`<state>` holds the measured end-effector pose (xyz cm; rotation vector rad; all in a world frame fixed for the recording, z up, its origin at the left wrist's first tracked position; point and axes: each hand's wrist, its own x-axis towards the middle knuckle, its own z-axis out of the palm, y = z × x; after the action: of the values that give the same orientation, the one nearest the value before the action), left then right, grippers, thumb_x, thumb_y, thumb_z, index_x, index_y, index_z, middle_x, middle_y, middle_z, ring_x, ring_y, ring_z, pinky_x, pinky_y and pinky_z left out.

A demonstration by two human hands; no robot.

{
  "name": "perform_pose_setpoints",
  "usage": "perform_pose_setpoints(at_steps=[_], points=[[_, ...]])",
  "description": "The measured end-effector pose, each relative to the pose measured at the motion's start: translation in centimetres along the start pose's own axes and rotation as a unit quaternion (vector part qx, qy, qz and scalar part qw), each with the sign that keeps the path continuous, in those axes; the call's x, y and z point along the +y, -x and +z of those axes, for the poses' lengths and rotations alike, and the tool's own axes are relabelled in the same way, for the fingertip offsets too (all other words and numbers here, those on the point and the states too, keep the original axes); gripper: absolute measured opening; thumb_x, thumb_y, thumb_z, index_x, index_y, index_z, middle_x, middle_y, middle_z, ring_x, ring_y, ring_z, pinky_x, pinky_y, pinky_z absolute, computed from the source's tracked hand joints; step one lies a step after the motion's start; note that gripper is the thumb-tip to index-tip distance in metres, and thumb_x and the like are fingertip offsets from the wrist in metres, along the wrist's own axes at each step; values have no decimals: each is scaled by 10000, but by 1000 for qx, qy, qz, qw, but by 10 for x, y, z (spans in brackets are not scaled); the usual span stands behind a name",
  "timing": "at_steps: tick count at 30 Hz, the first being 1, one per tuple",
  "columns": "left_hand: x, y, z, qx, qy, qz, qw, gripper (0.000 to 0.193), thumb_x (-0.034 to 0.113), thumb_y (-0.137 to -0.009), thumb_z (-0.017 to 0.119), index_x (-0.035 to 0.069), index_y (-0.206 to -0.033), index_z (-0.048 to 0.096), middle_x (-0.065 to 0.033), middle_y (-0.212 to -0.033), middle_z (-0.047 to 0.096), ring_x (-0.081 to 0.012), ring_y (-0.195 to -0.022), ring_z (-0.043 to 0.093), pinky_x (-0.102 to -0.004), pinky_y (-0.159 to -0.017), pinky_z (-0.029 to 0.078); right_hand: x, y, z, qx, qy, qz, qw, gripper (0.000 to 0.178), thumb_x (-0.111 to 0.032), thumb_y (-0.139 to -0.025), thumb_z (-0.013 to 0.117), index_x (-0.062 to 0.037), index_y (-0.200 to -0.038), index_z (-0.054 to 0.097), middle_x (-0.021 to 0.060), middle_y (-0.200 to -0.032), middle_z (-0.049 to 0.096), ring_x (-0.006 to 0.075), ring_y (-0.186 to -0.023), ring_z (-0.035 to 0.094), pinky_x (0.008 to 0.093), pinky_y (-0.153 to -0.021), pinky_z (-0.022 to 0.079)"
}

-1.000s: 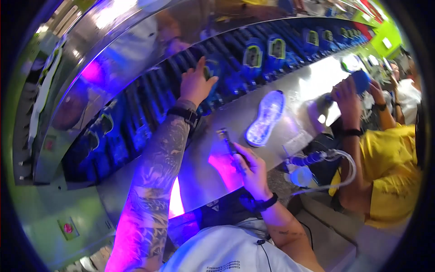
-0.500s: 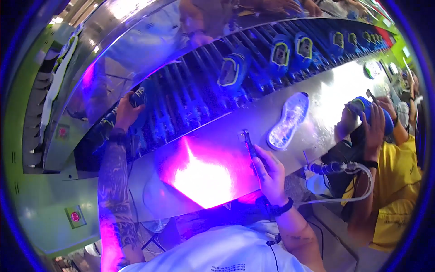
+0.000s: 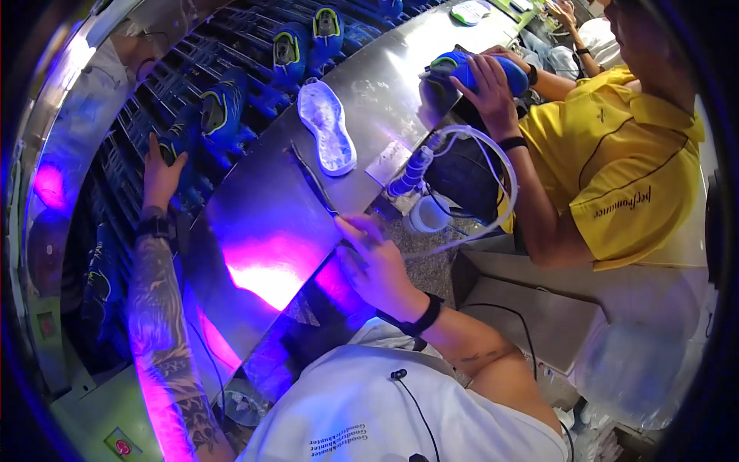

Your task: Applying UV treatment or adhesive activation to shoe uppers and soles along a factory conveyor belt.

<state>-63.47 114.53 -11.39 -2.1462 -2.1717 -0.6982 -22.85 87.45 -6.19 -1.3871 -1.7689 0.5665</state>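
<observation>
We see first the rod conveyor (image 3: 235,42), which crosses the upper left and carries several blue shoes (image 3: 289,65). Beside it lies the metal surface (image 3: 377,85), lit partly by a pink and violet light. At the right, a co-worker in a yellow shirt (image 3: 616,177) holds a bright blue shoe (image 3: 513,73).

The dark blue shoe (image 3: 181,137) near our left hand (image 3: 161,181) is on the conveyor, just beside a neighbouring shoe; if our fingers push it unevenly, we judge that it could tip or knock this neighbour. A white shoe sole (image 3: 327,127) lies on the surface, ahead of our right hand (image 3: 379,258), and a careless sweep of this hand could shift or mark it.

Our left arm is stretched forward, with thumb and forefinger spread apart at the dark blue shoe; whether they grip it, we cannot tell. Our right arm is bent, and its fingers hold the end of a slim dark tool (image 3: 312,177), whose tip points away from us over the surface.
</observation>
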Motion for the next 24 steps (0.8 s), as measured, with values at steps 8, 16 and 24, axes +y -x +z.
perform_pose_setpoints(at_steps=[8, 16, 24], points=[[78, 137, -63, 0, 93, 47, 995, 588, 240, -938, 710, 26, -1449, 512, -177, -1316, 593, -294, -1229, 574, -384, -1012, 475, 57, 104, -76, -141, -92, 157, 973, 192, -45, -932, 630, -33, -1099, 725, 145, -860, 698, 267, -750, 691, 376, -670, 528], [206, 261, -127, -156, 275, 9, 949, 352, 130, -959, 632, -11, -1279, 596, -88, -1184, 600, -188, -1030, 583, -335, -912, 479, 283, 168, -68, 58, 54, 249, 965, 325, -221, -965, 666, -5, -1208, 658, 164, -1067, 725, 222, -988, 698, 382, -841, 537], [278, 193, -42, -101, 138, 28, 985, 312, 313, -938, 708, 3, -922, 673, -192, -779, 683, -343, -745, 697, -428, -667, 543, 273, -23, -158, 1, 158, 118, 980, 375, -239, -945, 641, -62, -1276, 636, 112, -1156, 697, 228, -1097, 641, 398, -939, 518]])
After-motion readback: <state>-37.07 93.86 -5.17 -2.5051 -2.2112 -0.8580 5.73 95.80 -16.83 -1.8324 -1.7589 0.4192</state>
